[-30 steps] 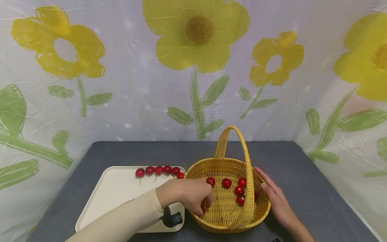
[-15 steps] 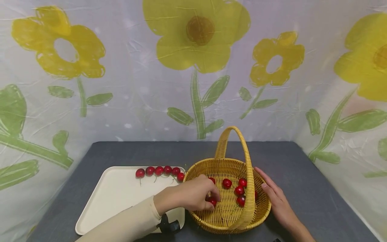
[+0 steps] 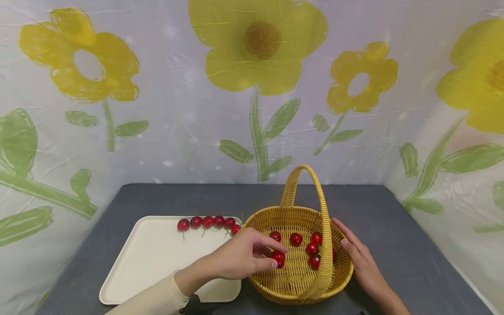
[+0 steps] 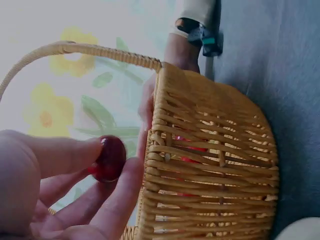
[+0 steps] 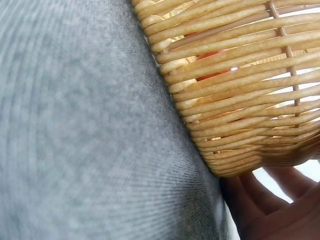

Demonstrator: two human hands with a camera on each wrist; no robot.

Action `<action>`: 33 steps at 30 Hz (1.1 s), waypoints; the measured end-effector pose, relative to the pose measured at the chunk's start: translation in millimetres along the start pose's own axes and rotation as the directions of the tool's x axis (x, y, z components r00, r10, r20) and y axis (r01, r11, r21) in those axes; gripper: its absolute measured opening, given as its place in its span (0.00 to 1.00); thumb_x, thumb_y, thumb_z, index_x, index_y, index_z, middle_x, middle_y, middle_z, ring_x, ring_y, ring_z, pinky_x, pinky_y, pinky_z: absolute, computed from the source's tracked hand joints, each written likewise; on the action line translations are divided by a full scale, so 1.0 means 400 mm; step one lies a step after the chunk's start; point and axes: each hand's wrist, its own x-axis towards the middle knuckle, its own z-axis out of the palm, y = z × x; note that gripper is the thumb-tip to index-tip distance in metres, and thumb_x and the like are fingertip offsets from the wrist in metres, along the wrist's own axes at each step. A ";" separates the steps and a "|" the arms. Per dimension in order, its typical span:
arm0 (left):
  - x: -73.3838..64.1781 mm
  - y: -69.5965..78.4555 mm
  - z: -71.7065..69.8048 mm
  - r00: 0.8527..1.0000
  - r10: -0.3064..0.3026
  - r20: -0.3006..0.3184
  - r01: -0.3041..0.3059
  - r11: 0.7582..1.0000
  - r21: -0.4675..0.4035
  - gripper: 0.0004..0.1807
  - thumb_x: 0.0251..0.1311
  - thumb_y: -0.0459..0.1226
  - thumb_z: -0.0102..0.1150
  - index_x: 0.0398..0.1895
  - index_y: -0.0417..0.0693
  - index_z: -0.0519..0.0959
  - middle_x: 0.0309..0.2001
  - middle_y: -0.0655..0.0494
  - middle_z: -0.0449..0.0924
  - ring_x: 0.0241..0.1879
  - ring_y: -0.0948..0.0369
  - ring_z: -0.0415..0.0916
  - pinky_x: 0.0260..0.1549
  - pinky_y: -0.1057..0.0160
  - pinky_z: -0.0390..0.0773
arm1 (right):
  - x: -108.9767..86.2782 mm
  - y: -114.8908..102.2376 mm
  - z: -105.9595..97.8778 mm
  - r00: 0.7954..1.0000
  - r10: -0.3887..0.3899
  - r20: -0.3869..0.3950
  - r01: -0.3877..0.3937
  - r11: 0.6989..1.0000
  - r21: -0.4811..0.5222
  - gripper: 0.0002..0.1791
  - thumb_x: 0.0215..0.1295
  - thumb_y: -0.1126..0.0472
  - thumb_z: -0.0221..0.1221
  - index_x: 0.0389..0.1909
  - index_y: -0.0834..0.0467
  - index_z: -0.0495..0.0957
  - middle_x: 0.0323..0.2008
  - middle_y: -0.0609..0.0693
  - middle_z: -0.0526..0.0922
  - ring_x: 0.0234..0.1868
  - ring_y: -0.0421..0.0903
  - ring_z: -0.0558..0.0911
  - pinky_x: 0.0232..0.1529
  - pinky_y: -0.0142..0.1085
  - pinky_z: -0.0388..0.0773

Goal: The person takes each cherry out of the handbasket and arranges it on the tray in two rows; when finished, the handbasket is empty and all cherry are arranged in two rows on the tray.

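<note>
My left hand [image 3: 240, 256] is over the left rim of the yellow wicker basket [image 3: 289, 297]. It pinches a dark red cherry [image 3: 278, 259] between thumb and fingers; the left wrist view shows this cherry [image 4: 110, 159] above the basket's rim. Several more cherries lie inside the basket, including one cherry [image 3: 296, 238] near its middle. On the basket's right outer side rests my right hand [image 3: 364, 264], fingers extended and thumb near the rim. In the right wrist view, the fingers [image 5: 260, 195] are partly hidden behind the weave [image 5: 250, 100].
A cream tray [image 3: 157, 262] lies left of the basket, with a row of several cherries [image 3: 208, 222] along its far edge. The basket's tall arched handle [image 3: 323, 218] rises above it. A dark grey cloth [image 3: 409, 245] covers the table; a flower-printed curtain [image 3: 177, 131] hangs behind.
My left hand has picked up a cherry from the left part of the basket and drawn it up and left toward the rim. The right hand has stayed at the basket's side.
</note>
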 end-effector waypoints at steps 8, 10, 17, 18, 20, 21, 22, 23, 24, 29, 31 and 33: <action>-0.088 -0.010 -0.044 0.995 -0.005 -0.098 -0.004 0.996 -0.090 0.18 0.70 0.37 0.73 0.61 0.57 0.90 0.59 0.55 0.90 0.56 0.63 0.89 0.54 0.69 0.87 | -0.002 0.001 0.001 1.000 -0.002 0.002 0.002 1.000 0.003 0.29 0.94 0.51 0.38 0.89 0.41 0.55 0.88 0.57 0.54 0.78 0.18 0.57 0.69 0.12 0.58; -0.116 -0.019 -0.058 0.992 -0.016 -0.128 0.004 0.996 -0.091 0.19 0.69 0.37 0.74 0.62 0.56 0.89 0.59 0.54 0.90 0.55 0.62 0.90 0.54 0.69 0.87 | -0.001 0.001 0.002 1.000 -0.001 0.002 0.001 1.000 0.001 0.28 0.94 0.51 0.38 0.89 0.41 0.55 0.88 0.57 0.54 0.78 0.18 0.57 0.69 0.12 0.58; -0.219 -0.057 -0.109 0.971 -0.087 -0.223 0.068 0.994 -0.090 0.16 0.68 0.37 0.75 0.58 0.50 0.89 0.55 0.51 0.91 0.52 0.60 0.91 0.49 0.64 0.91 | -0.001 0.003 -0.001 1.000 -0.009 -0.009 0.009 1.000 0.002 0.28 0.94 0.52 0.38 0.89 0.41 0.56 0.88 0.57 0.54 0.79 0.18 0.57 0.68 0.12 0.58; -0.234 -0.065 -0.117 0.966 -0.099 -0.239 0.082 0.993 -0.082 0.16 0.68 0.37 0.75 0.58 0.50 0.89 0.54 0.51 0.91 0.52 0.60 0.91 0.49 0.64 0.91 | 0.000 0.004 -0.001 1.000 -0.009 -0.007 0.009 1.000 0.004 0.28 0.94 0.52 0.38 0.89 0.41 0.56 0.88 0.57 0.54 0.79 0.18 0.57 0.68 0.12 0.58; -0.265 -0.081 -0.131 0.955 -0.122 -0.270 0.107 0.992 -0.072 0.17 0.68 0.37 0.76 0.58 0.50 0.89 0.53 0.51 0.92 0.51 0.62 0.91 0.48 0.65 0.91 | 0.000 0.004 -0.001 1.000 -0.011 0.000 0.011 1.000 0.008 0.29 0.94 0.52 0.38 0.89 0.42 0.56 0.88 0.57 0.54 0.79 0.18 0.57 0.69 0.12 0.59; -0.279 -0.090 -0.139 0.951 -0.124 -0.284 0.109 0.992 -0.068 0.17 0.67 0.37 0.76 0.58 0.49 0.89 0.53 0.51 0.92 0.51 0.62 0.91 0.48 0.65 0.90 | 0.001 0.004 -0.001 1.000 -0.010 0.000 0.010 1.000 0.008 0.29 0.94 0.52 0.38 0.89 0.42 0.56 0.88 0.57 0.54 0.78 0.18 0.57 0.68 0.12 0.59; -0.293 -0.099 -0.146 0.947 -0.124 -0.298 0.110 0.992 -0.062 0.17 0.67 0.37 0.75 0.58 0.47 0.89 0.52 0.51 0.92 0.51 0.62 0.91 0.48 0.66 0.90 | 0.000 0.004 -0.001 1.000 -0.009 -0.001 0.009 1.000 0.011 0.29 0.94 0.52 0.38 0.89 0.42 0.56 0.88 0.57 0.54 0.78 0.18 0.57 0.68 0.12 0.59; -0.307 -0.109 -0.153 0.942 -0.123 -0.312 0.110 0.992 -0.057 0.17 0.67 0.36 0.75 0.58 0.46 0.89 0.51 0.51 0.93 0.51 0.63 0.91 0.48 0.67 0.90 | 0.000 0.003 -0.001 1.000 -0.009 -0.001 0.009 1.000 0.011 0.29 0.94 0.52 0.38 0.89 0.42 0.56 0.88 0.57 0.54 0.78 0.18 0.57 0.68 0.12 0.59; -0.319 -0.118 -0.161 0.938 -0.125 -0.324 0.112 0.992 -0.060 0.18 0.67 0.36 0.75 0.59 0.44 0.89 0.50 0.51 0.93 0.50 0.64 0.91 0.48 0.67 0.90 | 0.000 0.003 -0.001 1.000 -0.007 0.000 0.007 1.000 0.012 0.29 0.94 0.52 0.38 0.89 0.42 0.56 0.88 0.57 0.54 0.78 0.18 0.57 0.68 0.12 0.59; -0.370 -0.156 -0.199 0.916 -0.109 -0.385 0.103 0.994 -0.035 0.18 0.68 0.32 0.75 0.59 0.36 0.87 0.50 0.48 0.93 0.49 0.65 0.91 0.48 0.68 0.90 | -0.001 0.000 -0.001 1.000 0.003 0.000 -0.003 1.000 0.009 0.28 0.93 0.52 0.38 0.89 0.41 0.56 0.89 0.56 0.54 0.78 0.18 0.56 0.68 0.12 0.58; -0.385 -0.167 -0.215 0.910 -0.105 -0.402 0.108 0.994 -0.017 0.18 0.67 0.31 0.74 0.59 0.34 0.87 0.50 0.46 0.92 0.49 0.65 0.91 0.48 0.67 0.90 | -0.001 -0.001 -0.001 1.000 0.007 -0.001 -0.007 1.000 0.006 0.28 0.93 0.51 0.38 0.89 0.41 0.56 0.89 0.55 0.54 0.78 0.18 0.56 0.68 0.12 0.57; -0.394 -0.178 -0.230 0.903 -0.101 -0.417 0.115 0.993 0.009 0.19 0.67 0.31 0.75 0.59 0.34 0.87 0.51 0.45 0.92 0.49 0.66 0.91 0.47 0.67 0.90 | -0.001 -0.002 0.000 1.000 0.012 -0.004 -0.012 1.000 0.003 0.28 0.93 0.51 0.38 0.88 0.41 0.56 0.89 0.55 0.54 0.78 0.17 0.56 0.68 0.11 0.57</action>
